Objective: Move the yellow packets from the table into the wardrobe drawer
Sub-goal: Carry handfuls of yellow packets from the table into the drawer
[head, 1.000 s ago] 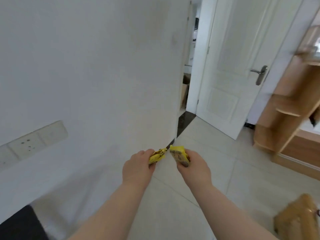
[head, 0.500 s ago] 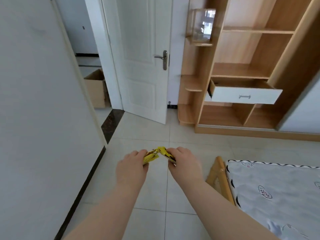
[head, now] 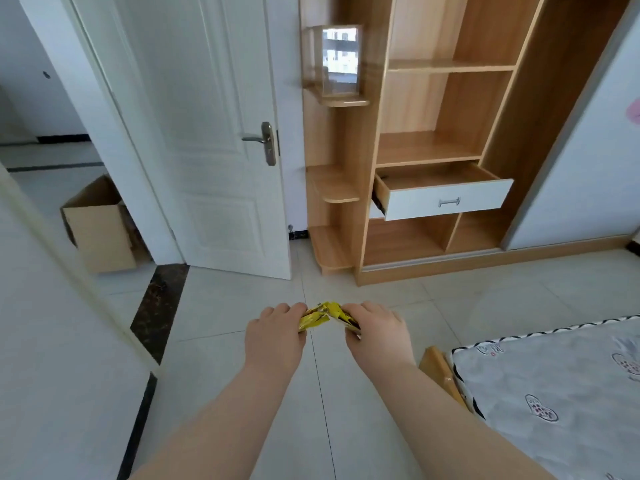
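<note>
My left hand (head: 275, 336) is closed around a yellow packet (head: 313, 320). My right hand (head: 375, 332) grips another yellow packet (head: 341, 315), and the two packets touch at their tips between the hands. Both hands hover over the tiled floor, well short of the wardrobe. The wooden wardrobe (head: 446, 98) stands ahead on the right. Its white-fronted drawer (head: 446, 200) is pulled out, and the part of its inside that I can see is bare wood. The table is out of view.
A white door (head: 214, 133) stands open to the left of the wardrobe, with a cardboard box (head: 100, 226) beyond the doorway. A white wall (head: 41, 306) runs along my left. A mattress (head: 554, 393) and a wooden bed corner (head: 440, 368) lie at lower right.
The view has swung right from the wall and then closer: the wardrobe and its pulled-out drawer now appear larger and nearer. Both hands still hold the packets together.
</note>
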